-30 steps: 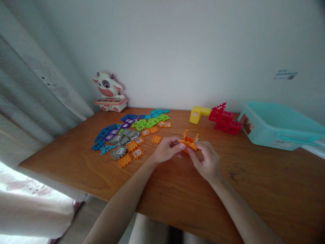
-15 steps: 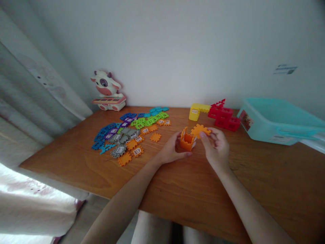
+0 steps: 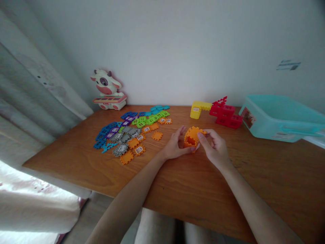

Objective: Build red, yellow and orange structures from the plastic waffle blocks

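Observation:
My left hand (image 3: 176,145) is closed around the lower left side of a small orange box (image 3: 187,144) made of interlocking plastic panels. The box has an opening at its top, and its far side is partly covered. Between the thumb and fingers of my right hand (image 3: 216,145) is a flat orange panel (image 3: 194,133) with notched edges. This panel lies over the top of the box, tilted; whether its teeth are locked in I cannot tell. A white sticker shows at the box's right side, partly hidden.
Loose panels lie to the left: orange (image 3: 127,157), grey (image 3: 120,149), purple (image 3: 113,132), blue (image 3: 104,133) and green (image 3: 151,119). Behind stand a yellow build (image 3: 195,112) and a red build (image 3: 224,115). A turquoise bin (image 3: 269,127) is at right, a cow toy (image 3: 109,91) back left.
My right hand has brought the orange panel leftward onto the top of the box. My left hand still holds the box, its thumb now further across the front.

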Tool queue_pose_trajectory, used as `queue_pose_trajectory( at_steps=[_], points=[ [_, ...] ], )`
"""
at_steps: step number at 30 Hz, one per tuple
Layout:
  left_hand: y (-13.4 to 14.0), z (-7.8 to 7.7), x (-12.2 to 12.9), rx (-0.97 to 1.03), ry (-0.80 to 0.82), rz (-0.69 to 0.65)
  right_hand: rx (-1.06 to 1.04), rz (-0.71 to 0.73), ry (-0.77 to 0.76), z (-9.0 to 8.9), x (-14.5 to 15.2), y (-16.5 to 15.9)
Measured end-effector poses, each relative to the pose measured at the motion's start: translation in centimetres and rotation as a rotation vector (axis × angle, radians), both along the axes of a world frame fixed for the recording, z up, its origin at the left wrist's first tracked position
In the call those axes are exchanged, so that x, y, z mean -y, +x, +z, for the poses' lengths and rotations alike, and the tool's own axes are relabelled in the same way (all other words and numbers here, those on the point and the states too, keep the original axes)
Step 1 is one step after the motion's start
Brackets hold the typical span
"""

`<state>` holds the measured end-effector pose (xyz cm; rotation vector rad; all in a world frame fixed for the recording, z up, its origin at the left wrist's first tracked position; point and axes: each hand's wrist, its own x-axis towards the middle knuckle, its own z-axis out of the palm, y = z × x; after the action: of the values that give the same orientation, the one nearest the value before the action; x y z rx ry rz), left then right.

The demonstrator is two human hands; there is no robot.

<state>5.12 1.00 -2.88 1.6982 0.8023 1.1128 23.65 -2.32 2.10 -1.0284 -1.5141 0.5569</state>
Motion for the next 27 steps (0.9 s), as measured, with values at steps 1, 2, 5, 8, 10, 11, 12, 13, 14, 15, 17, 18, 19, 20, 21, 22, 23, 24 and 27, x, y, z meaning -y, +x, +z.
queue_pose_trajectory(
  at_steps=[1, 2, 5, 8, 10, 11, 12, 13, 14, 15, 17, 18, 19, 20, 21, 22, 23, 24, 27],
  points=[
    [0.1, 0.2, -0.2, 0.020, -0.025, -0.044, 0.039, -0.019, 0.017, 0.0, 0.0, 0.1],
    [0.2, 0.4, -0.2, 0.031, -0.040, -0.072, 0.066, -0.034, 0.032, 0.0, 0.1, 0.2],
    [0.0, 1.2, -0.1, -0.026, -0.026, -0.069, 0.084, -0.030, 0.059, 0.1, 0.2, 0.5],
    [-0.4, 1.7, 0.4, -0.181, 0.019, -0.021, 0.088, 0.006, 0.057, 0.2, 0.2, 0.6],
    [-0.4, 1.8, 0.8, -0.192, -0.006, -0.034, 0.089, 0.019, 0.053, 0.3, 0.3, 0.7],
    [-0.3, 1.8, 1.0, -0.152, -0.037, -0.052, 0.090, 0.021, 0.053, 0.3, 0.3, 0.8],
    [0.0, 1.7, 1.1, -0.090, -0.074, -0.074, 0.091, 0.020, 0.054, 0.4, 0.3, 0.8],
    [0.3, 1.6, 1.2, -0.017, -0.111, -0.095, 0.094, 0.018, 0.053, 0.4, 0.3, 0.7],
    [0.7, 1.5, 1.2, 0.050, -0.139, -0.109, 0.098, 0.014, 0.054, 0.4, 0.3, 0.7],
    [1.2, 1.4, 1.3, 0.107, -0.152, -0.113, 0.102, 0.010, 0.055, 0.5, 0.4, 0.6],
    [2.1, 1.1, 1.2, 0.169, -0.139, -0.090, 0.107, 0.006, 0.047, 0.5, 0.5, 0.4],
    [2.5, 1.0, 1.1, 0.178, -0.114, -0.080, 0.108, 0.008, 0.044, 0.5, 0.5, 0.3],
    [2.7, 0.9, 1.1, 0.184, -0.094, -0.076, 0.106, 0.012, 0.043, 0.5, 0.6, 0.2],
    [2.9, 0.7, 1.0, 0.188, -0.076, -0.072, 0.104, 0.017, 0.044, 0.5, 0.6, 0.1],
    [2.9, 0.7, 1.0, 0.192, -0.066, -0.070, 0.102, 0.020, 0.045, 0.4, 0.6, 0.0],
    [2.9, 0.6, 1.0, 0.194, -0.066, -0.067, 0.100, 0.019, 0.050, 0.4, 0.6, 0.0],
    [2.8, 0.6, 1.0, 0.190, -0.072, -0.059, 0.098, 0.016, 0.054, 0.4, 0.6, 0.0],
    [2.7, 0.7, 1.1, 0.181, -0.080, -0.050, 0.095, 0.013, 0.056, 0.3, 0.6, 0.0],
    [2.4, 1.1, 1.3, 0.136, -0.104, -0.040, 0.082, 0.010, 0.052, 0.3, 0.6, 0.1]
  ],
)
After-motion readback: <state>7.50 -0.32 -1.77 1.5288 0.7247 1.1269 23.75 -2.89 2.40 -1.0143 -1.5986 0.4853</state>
